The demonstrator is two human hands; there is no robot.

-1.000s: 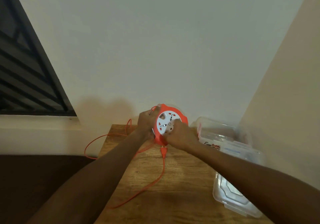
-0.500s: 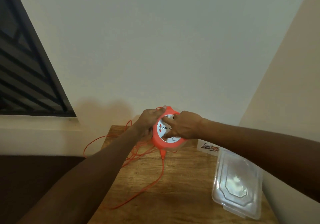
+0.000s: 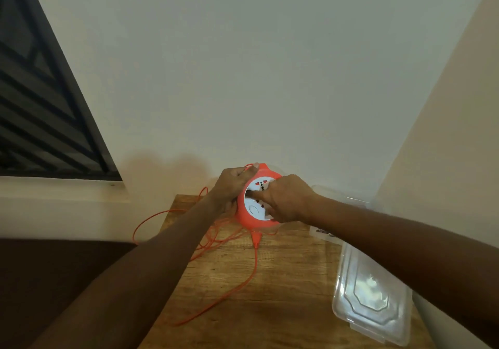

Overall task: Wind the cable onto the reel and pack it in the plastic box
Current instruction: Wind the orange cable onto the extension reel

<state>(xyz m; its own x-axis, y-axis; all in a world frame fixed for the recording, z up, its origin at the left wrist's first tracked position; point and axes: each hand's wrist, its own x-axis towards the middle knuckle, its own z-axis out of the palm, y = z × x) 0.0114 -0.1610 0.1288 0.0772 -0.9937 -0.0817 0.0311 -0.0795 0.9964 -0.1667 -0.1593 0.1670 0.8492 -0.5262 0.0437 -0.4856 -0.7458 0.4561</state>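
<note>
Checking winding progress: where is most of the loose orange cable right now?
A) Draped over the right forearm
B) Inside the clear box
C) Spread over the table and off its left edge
C: the cable loops across the table and past its left edge, below the reel.

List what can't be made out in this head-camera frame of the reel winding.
- Plastic box: mostly behind the right forearm; contents unreadable.
- Reel face: partly covered by the right hand; how its fingers engage it is unclear.
- Wound cable amount: hidden behind the reel and the left hand.
- Loose cable: its far loop drops past the table edge.
</note>
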